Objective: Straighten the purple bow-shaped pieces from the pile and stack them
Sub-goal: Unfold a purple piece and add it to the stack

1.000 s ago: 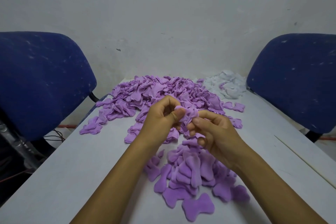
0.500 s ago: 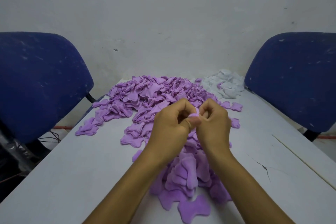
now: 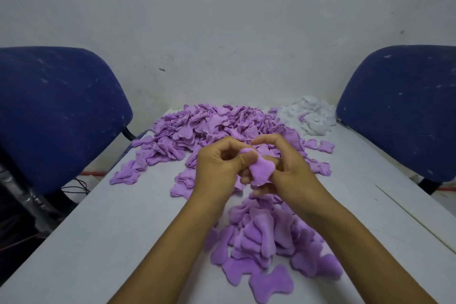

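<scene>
Both hands meet above the middle of the white table (image 3: 103, 234) on one purple bow-shaped piece (image 3: 262, 171). My left hand (image 3: 219, 168) pinches its upper end between thumb and fingers. My right hand (image 3: 283, 168) curls round its right side, fingers underneath. The piece hangs partly unfolded, one lobe facing me. Behind the hands lies the big pile of crumpled purple pieces (image 3: 197, 128). Close to me sits a loose stack of flattened purple pieces (image 3: 261, 242), partly under my right forearm.
A heap of white pieces (image 3: 311, 116) lies at the far right of the table, with a few stray purple ones beside it. Blue chair backs stand at the left (image 3: 54, 111) and right (image 3: 404, 106). A wall closes the far end.
The hands, pressed tight together over the piece half a second ago, have drawn slightly apart and lower, and the piece now shows opened out between them.
</scene>
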The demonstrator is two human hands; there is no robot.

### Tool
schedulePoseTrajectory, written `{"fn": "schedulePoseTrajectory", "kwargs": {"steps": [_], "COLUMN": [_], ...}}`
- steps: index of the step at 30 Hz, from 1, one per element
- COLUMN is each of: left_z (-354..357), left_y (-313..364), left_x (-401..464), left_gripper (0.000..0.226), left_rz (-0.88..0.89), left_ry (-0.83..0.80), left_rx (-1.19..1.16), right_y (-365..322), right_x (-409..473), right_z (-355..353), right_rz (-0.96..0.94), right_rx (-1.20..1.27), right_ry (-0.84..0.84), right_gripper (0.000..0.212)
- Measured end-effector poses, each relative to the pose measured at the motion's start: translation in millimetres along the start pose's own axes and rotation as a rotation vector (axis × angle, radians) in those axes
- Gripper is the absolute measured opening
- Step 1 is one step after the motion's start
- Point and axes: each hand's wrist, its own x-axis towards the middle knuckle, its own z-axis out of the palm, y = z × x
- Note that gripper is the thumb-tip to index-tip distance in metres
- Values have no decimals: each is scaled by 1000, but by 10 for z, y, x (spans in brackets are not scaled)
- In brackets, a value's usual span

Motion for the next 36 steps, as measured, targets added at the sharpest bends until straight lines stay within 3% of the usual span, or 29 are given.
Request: {"fn": "schedulePoseTrajectory", "kwargs": {"steps": [2,4,9,13,16,22,28,30,33,36], "left_z": [-28,-31,40,9,3,46,103,142,152,158], "left_y": [-14,-26,-74,-80,-85,-7,72,92,99,95], "left_x": [37,45,17,33,3,10,-63,-75,-75,-70], "left_gripper": [19,19,18,16,18,15,14,7,28,24], "left_rz": [12,20,-92,-124,-170,-528,-706,-714,-661,-537], "left_ry": [125,147,-72,-234,-250,-324,-469,-478,-528,-478], "left_rx": [19,17,-1,220,317,-18,-229,-270,-269,-237], "right_y": [1,29,99,113,119,138,172,162,133,117], "right_x": [-24,-38,-4,-2,-9,-15,14,23,44,65], "right_z": [-75,-124,-143,-267,-280,-251,-284,-290,-322,-334], "right_rz": [59,50,-217,-303,-353,-370,-329,-335,-354,-367], "right_rx": [113,107,-181,-451,-602,-654,-668,-682,-691,-665], "right_ry": [-56,-17,217,238,228,230,360,391,416,452], "right_gripper": [32,34,6,11,14,5,15,15,15,18]}}
